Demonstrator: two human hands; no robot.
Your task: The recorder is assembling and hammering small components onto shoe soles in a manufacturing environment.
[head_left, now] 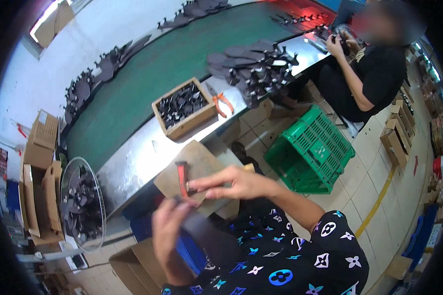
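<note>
My left hand (168, 228), somewhat blurred, is closed on a dark grey sandal sole (207, 237) that hangs down in front of my body. Just to the right, my right hand (236, 183) has its thumb and fingers pinched together near the front end of the sole. What sits between those fingertips is too small to make out. Beyond my fingers, a red tool with a dark end (182, 177) lies over a tan board (202, 153). My right fingertips are right beside its lower end; whether they touch it I cannot tell.
A wooden box (202, 118) of small black pieces and orange-handled pliers (224, 104) sit on the metal ledge. Piled sandals (261, 66) lie beside a green conveyor belt (138, 105). A green crate (312, 150) stands on the floor; a co-worker (379, 73) sits beyond. Leftward is a round bin (103, 216).
</note>
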